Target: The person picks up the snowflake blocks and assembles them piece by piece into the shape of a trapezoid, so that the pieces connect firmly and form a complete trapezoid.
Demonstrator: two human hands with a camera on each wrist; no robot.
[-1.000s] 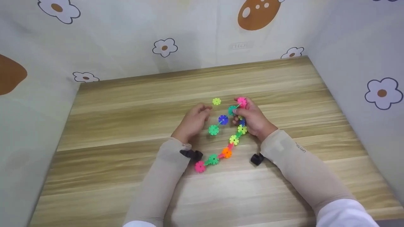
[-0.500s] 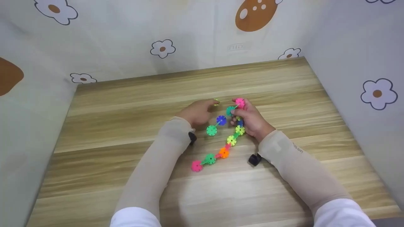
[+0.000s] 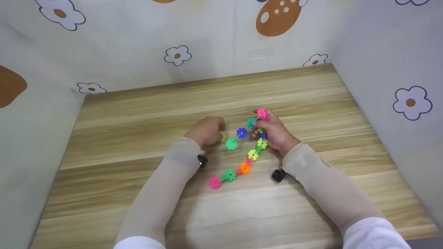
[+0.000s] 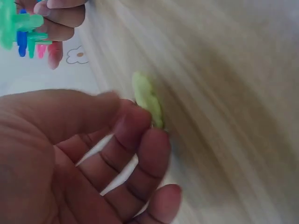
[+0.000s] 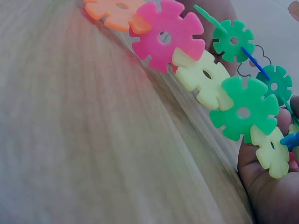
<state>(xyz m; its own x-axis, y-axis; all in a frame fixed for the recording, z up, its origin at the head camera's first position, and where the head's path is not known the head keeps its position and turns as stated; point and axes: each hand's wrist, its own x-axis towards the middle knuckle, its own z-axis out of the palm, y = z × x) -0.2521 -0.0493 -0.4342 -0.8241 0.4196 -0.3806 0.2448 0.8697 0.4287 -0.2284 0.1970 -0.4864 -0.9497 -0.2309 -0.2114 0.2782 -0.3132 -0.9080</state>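
Observation:
My left hand (image 3: 207, 131) pinches a single yellow notched plastic disc (image 4: 148, 100) between thumb and fingertips, close over the table. In my right hand (image 3: 277, 135) is a chain of interlocked notched discs (image 3: 253, 155) in several colours, gripped near its pink disc (image 3: 262, 113). One stretch of the chain reaches toward the left hand and ends in a green disc (image 3: 231, 144). Its other stretch runs down toward the person, past an orange disc (image 3: 245, 168), to another pink disc (image 3: 215, 182). The right fingers hide part of the chain.
The wood-grain table (image 3: 138, 114) is enclosed by pale walls (image 3: 207, 27) printed with flowers. Black wrist cameras stick out beneath the left sleeve (image 3: 180, 155) and the right sleeve (image 3: 304, 162), the right one near the chain.
My left hand reached out to the lone yellow disc, picked it up and drew it back to the left and nearer. The right hand and chain stay nearly where they were.

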